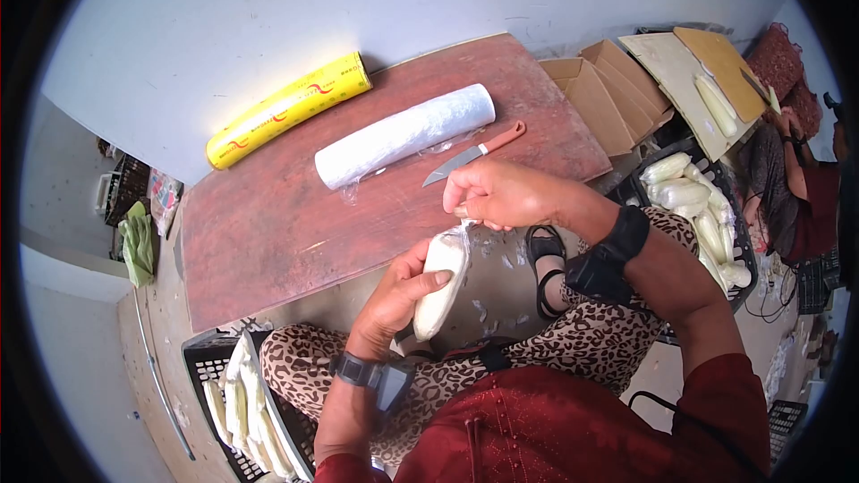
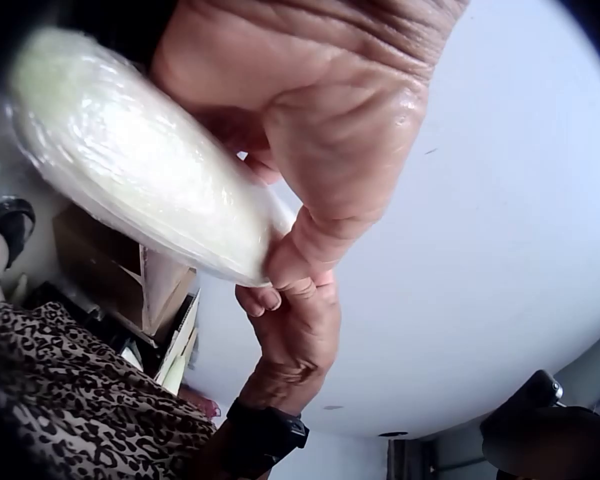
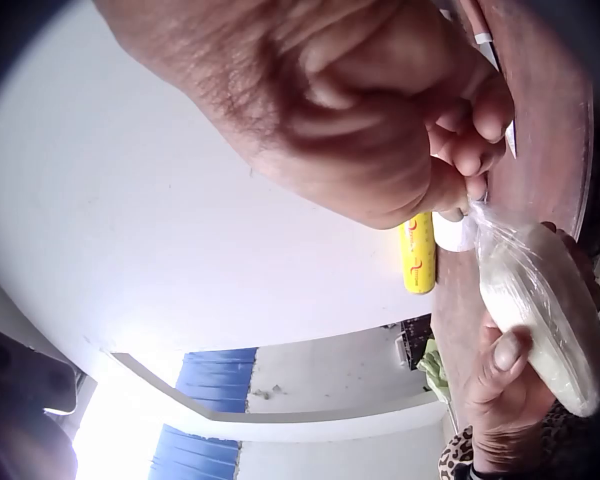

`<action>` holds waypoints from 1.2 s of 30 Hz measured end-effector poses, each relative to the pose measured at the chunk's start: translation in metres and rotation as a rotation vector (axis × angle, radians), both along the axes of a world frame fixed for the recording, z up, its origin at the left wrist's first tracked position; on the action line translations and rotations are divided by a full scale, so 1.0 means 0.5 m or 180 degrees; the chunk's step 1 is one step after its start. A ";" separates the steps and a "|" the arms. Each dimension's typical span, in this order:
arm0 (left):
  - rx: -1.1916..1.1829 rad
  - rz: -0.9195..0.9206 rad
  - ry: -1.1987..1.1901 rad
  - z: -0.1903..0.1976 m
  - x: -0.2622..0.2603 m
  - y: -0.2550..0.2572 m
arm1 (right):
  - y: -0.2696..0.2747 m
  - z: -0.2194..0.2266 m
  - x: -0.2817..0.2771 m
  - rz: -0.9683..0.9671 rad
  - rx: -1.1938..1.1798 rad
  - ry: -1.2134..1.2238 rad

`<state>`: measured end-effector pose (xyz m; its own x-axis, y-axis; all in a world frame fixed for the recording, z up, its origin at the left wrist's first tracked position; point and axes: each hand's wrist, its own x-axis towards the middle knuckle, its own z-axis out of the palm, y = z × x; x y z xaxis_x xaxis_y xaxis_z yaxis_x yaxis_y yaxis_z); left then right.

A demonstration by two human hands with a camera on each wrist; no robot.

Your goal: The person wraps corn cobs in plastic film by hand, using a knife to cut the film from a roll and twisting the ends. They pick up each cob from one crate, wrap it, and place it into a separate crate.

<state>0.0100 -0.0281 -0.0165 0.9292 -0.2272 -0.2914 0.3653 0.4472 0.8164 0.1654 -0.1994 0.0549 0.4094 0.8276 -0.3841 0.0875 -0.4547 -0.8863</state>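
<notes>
A pale, elongated vegetable [image 1: 438,291] wrapped in clear cling film is held in my left hand [image 1: 387,300], thumb lying along its side. My right hand [image 1: 506,192] pinches the gathered film end [image 3: 483,213] at the vegetable's upper tip, where the film is drawn into a narrow tail. In the left wrist view the wrapped vegetable [image 2: 140,160] looks smooth and shiny, whitish with a greenish end. On the red-brown table [image 1: 259,250], a white roll of cling film [image 1: 407,134] lies beyond my hands. A knife [image 1: 474,154] with an orange handle rests beside the roll.
A yellow printed roll [image 1: 291,112] lies along the table's wall side. Black crates of pale vegetables stand at lower left [image 1: 204,360] and right [image 1: 750,250]. Cardboard boxes [image 1: 604,98] sit past the table's right end. Another person [image 1: 801,174] works at far right near boards.
</notes>
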 end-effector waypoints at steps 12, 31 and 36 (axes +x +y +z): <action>-0.0627 -0.0226 -0.0159 -0.015 -0.003 0.016 | -0.016 -0.015 0.013 0.0557 0.0750 -0.0025; 0.2226 0.0099 -0.0958 -0.019 0.015 -0.005 | 0.005 0.001 -0.010 0.0083 0.0120 -0.0243; 0.1627 0.0129 -0.0625 -0.002 0.006 -0.009 | 0.006 0.018 -0.012 0.0334 0.0049 0.0024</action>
